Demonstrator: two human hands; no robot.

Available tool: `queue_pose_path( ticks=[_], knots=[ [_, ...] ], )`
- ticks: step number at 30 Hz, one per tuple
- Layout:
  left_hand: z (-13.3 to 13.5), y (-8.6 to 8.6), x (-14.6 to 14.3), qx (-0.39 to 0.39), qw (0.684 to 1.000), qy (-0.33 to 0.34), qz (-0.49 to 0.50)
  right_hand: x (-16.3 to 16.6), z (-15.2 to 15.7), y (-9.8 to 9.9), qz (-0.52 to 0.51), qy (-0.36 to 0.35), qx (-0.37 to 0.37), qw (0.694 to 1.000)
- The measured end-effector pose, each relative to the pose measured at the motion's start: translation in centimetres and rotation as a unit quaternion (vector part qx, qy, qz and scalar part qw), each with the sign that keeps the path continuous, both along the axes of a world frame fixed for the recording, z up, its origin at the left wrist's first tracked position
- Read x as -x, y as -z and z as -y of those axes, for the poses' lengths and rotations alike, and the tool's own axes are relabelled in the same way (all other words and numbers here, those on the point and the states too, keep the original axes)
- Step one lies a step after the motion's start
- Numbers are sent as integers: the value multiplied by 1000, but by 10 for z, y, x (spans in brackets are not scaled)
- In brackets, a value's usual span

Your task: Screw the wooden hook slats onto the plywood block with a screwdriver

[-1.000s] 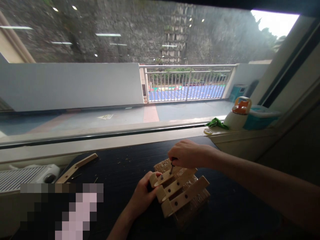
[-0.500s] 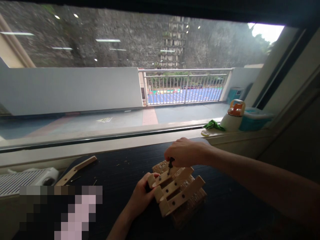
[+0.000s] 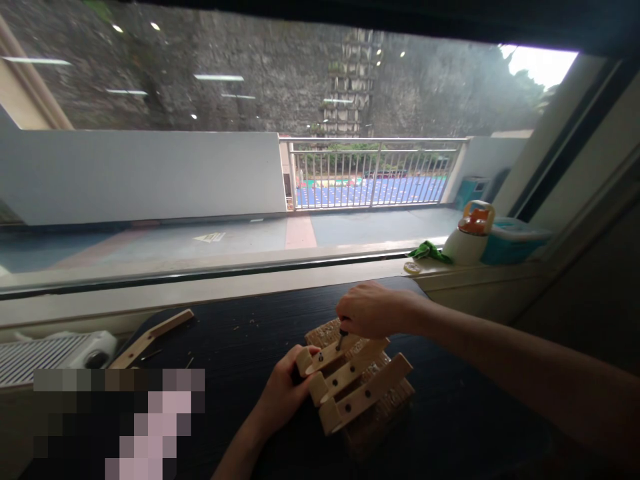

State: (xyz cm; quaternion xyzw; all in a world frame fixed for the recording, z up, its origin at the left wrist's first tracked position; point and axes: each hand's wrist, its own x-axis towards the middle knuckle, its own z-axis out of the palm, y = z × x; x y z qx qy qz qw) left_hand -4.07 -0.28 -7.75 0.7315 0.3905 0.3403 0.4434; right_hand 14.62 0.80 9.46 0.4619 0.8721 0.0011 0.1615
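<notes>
My right hand (image 3: 373,310) is closed around the dark handle of a small screwdriver (image 3: 342,335). Its tip points down at a hole in the farthest wooden bar (image 3: 327,356). My left hand (image 3: 284,390) grips the rounded near end of that bar, fingers partly hidden behind it. Beside it lie two more pale bars, a middle one (image 3: 345,377) and a nearer one (image 3: 373,392), each with dark holes or screw heads. All three rest across a brown ridged block (image 3: 395,403) with a shiny, plastic-like surface.
On the dark table (image 3: 225,353), another angled wooden bar (image 3: 173,324) lies at the left, near thin metal pieces. A white slatted appliance (image 3: 55,353) stands beyond it. The sill holds a green cloth (image 3: 429,252), a white jug (image 3: 465,243) and a teal box (image 3: 515,241).
My right hand has turned slightly and shifted a little right on the screwdriver, covering more of its handle. My left hand and the wooden bars have stayed nearly in place.
</notes>
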Motion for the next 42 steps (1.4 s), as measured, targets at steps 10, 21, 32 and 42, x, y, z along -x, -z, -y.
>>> queue_pose_path(
  ticks=[10, 21, 32, 42],
  knots=[
    [0, 1, 0, -5, 1000, 3, 1, 7, 5, -14, 7, -37, 29, 999],
    [1, -2, 1, -9, 1000, 5, -10, 3, -2, 7, -36, -28, -11, 999],
    [0, 0, 0, -16, 1000, 3, 10, 12, 1, -8, -15, -29, -2, 999],
    [-1, -1, 0, -4, 1000, 3, 3, 3, -5, 10, -34, -35, 24, 999]
  ],
)
